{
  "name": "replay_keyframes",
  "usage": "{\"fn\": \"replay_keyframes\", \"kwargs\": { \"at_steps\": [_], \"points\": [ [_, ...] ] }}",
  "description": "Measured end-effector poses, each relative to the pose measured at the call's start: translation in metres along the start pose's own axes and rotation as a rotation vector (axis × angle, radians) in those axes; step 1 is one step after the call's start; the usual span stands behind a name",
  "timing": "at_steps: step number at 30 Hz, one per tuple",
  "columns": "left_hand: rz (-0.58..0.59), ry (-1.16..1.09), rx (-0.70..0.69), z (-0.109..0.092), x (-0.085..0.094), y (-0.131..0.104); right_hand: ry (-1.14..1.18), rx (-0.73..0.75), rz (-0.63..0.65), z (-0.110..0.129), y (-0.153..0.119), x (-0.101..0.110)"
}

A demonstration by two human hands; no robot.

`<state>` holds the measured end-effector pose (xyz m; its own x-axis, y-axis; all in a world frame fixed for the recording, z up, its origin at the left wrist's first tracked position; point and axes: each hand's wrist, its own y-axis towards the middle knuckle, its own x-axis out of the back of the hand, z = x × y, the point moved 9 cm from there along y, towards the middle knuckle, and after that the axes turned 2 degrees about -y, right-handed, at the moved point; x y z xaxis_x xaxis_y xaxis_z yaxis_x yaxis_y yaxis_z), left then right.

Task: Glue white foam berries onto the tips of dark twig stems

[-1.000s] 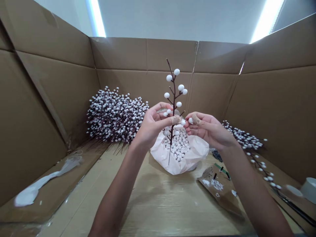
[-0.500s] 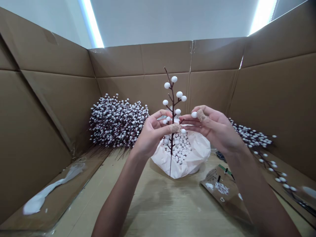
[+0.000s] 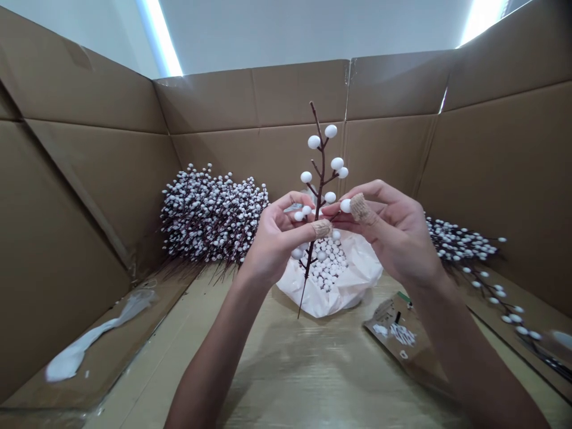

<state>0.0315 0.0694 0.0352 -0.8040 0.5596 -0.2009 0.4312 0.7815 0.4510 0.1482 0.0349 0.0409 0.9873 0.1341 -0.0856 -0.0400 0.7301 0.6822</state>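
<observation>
A brown artificial berry branch (image 3: 320, 179) stands nearly upright in front of me, with several white berries on its short twigs. My left hand (image 3: 281, 235) grips its stem between a tape-wrapped thumb and the fingers. Between the taped thumb and forefinger of my right hand (image 3: 393, 229) is a loose white berry (image 3: 345, 205), close to the bare tip of a twig on the branch's right side. Whether berry and twig touch, I cannot tell. Behind the stem's lower part sits a white plastic bag (image 3: 360, 262) full of loose white berries (image 3: 328, 271).
A big pile of berry branches (image 3: 214, 214) lies at back left, a smaller bunch (image 3: 465, 238) at right. On a cardboard piece (image 3: 420, 351) at right are small white bits. A white plastic strip (image 3: 84, 345) lies at left. Cardboard walls (image 3: 286, 98) surround the table.
The right hand has brought the white berry left, nearer the branch's twig. The branch now leans a little more, its top shifted right. The left hand keeps its grip on the stem.
</observation>
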Motion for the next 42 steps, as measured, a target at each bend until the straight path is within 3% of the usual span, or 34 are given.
{"fn": "replay_keyframes", "kwargs": {
  "at_steps": [15,42],
  "points": [
    [0.013,0.068,-0.057,-0.004,0.003,0.001,-0.042,0.038,-0.054,-0.004,0.001,0.002],
    [-0.073,0.145,-0.084,-0.008,0.009,0.000,-0.097,0.055,-0.132,-0.017,-0.001,0.002]
  ]
}}
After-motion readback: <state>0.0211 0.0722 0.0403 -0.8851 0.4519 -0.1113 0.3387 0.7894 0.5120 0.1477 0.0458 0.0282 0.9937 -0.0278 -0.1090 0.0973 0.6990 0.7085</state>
